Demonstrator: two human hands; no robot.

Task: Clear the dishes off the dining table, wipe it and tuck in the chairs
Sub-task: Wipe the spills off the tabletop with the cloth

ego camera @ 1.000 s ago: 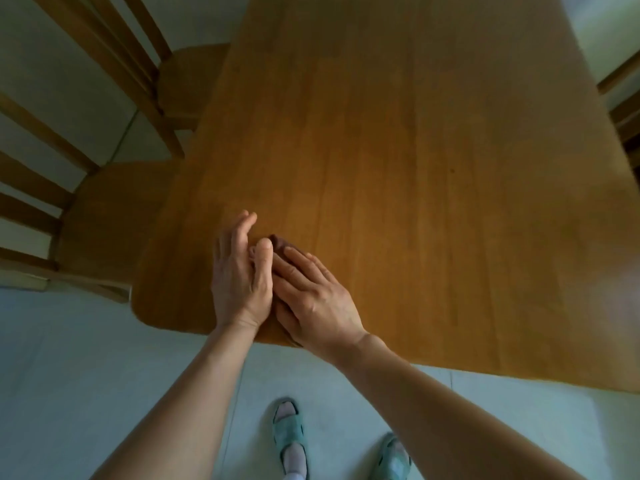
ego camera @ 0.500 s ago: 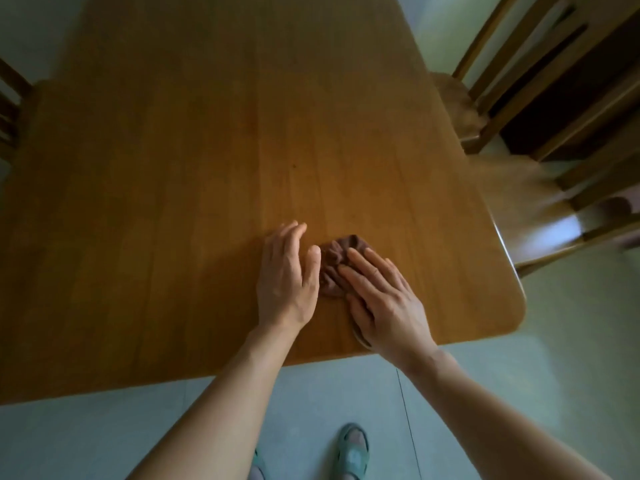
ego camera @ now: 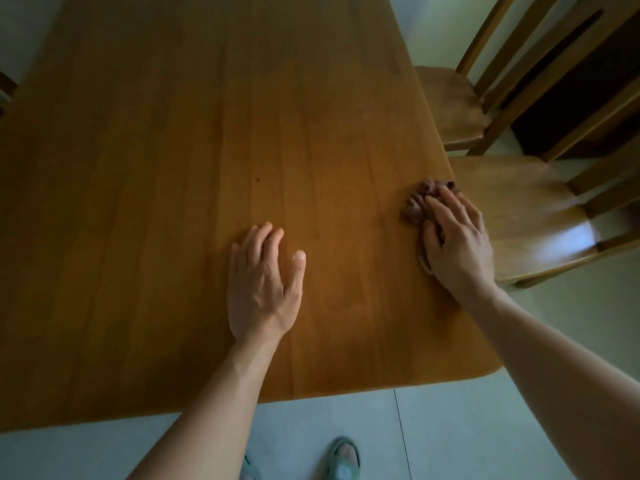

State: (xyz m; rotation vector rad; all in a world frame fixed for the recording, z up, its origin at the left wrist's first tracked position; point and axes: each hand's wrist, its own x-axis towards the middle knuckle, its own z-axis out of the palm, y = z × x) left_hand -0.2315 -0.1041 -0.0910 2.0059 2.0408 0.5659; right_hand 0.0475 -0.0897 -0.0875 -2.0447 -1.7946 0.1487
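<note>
The wooden dining table (ego camera: 207,140) fills most of the head view, with no dishes on the part I see. My right hand (ego camera: 457,240) presses flat on a crumpled brown cloth (ego camera: 420,199) at the table's right edge, fingers spread over it. My left hand (ego camera: 265,282) lies flat and open on the tabletop near the front edge, holding nothing. Most of the cloth is hidden under my right palm.
Two wooden chairs stand pulled out on the right: a near one (ego camera: 533,216) beside the table's corner and a farther one (ego camera: 450,105) behind it. A chair part (ego camera: 5,88) shows at the far left edge. Pale floor tiles (ego camera: 450,427) and my sandalled feet lie below.
My right hand has slid the cloth to the right, away from my left hand, up to the table's right edge. The view has shifted right since a second ago.
</note>
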